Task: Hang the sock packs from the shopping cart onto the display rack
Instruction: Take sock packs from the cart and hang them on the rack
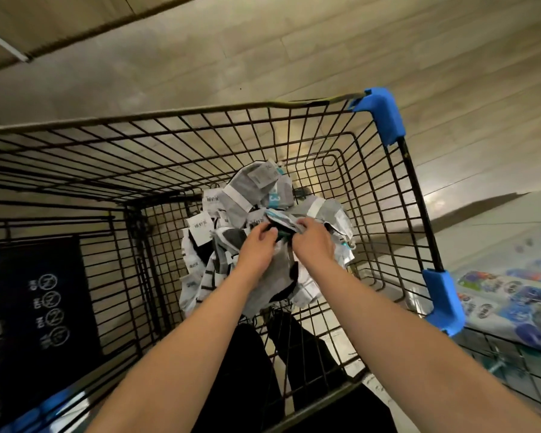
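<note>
A black wire shopping cart [400, 195] with blue plastic corners fills the view. A heap of sock packs [256, 195], grey, white and black with white paper labels, lies on its floor. Both my arms reach down into the cart. My left hand [256, 245] and my right hand [313, 242] meet on top of the heap, both pinching one sock pack [283, 225] with a dark, teal-edged top. The display rack is out of view.
A black panel with white symbols [44, 304] hangs on the cart's left side. Packaged goods with blue printing [512, 295] lie on a low shelf at the right. Tiled beige floor surrounds the cart. Dark trouser legs show below the cart's near end.
</note>
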Available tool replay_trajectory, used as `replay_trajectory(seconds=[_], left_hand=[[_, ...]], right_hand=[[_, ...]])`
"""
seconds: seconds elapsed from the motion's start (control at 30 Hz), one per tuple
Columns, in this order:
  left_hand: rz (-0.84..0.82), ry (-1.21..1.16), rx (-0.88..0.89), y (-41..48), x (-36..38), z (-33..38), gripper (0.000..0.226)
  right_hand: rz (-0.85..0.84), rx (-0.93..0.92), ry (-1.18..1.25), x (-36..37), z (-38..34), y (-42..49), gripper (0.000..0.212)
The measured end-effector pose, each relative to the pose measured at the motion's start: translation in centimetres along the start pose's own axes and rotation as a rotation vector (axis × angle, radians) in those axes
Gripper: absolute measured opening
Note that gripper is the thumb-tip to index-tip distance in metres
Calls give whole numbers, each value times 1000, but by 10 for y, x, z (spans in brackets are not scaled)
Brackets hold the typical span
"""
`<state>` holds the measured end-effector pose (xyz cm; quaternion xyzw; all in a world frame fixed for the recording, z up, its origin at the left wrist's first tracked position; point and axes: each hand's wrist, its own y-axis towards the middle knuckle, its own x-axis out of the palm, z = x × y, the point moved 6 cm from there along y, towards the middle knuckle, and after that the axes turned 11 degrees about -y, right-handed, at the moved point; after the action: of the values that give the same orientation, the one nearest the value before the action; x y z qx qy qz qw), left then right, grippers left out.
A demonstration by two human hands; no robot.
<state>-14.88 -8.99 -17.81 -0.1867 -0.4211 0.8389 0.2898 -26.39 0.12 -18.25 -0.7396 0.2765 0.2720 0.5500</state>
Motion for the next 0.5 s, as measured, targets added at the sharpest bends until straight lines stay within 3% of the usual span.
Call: replay_trajectory(seconds=[0.13, 0.23, 0.3, 0.4, 0.5], left_hand=[[-69, -196, 13, -13, 2, 7, 49], [-159, -361, 53, -27, 8, 22, 50], [-132, -400, 70, -32, 3, 28, 46], [3, -312, 45, -36, -18, 32, 37], [137, -229, 47, -37, -47, 38, 36]], right_hand=[[132, -166, 229, -27, -12, -23, 26], [29, -325, 245, -30, -28, -50, 35], [-86, -378, 336, -27, -36, -63, 39], [-221, -313, 482, -23, -38, -72, 33], [-161, -158, 612, -33, -30, -68, 20]])
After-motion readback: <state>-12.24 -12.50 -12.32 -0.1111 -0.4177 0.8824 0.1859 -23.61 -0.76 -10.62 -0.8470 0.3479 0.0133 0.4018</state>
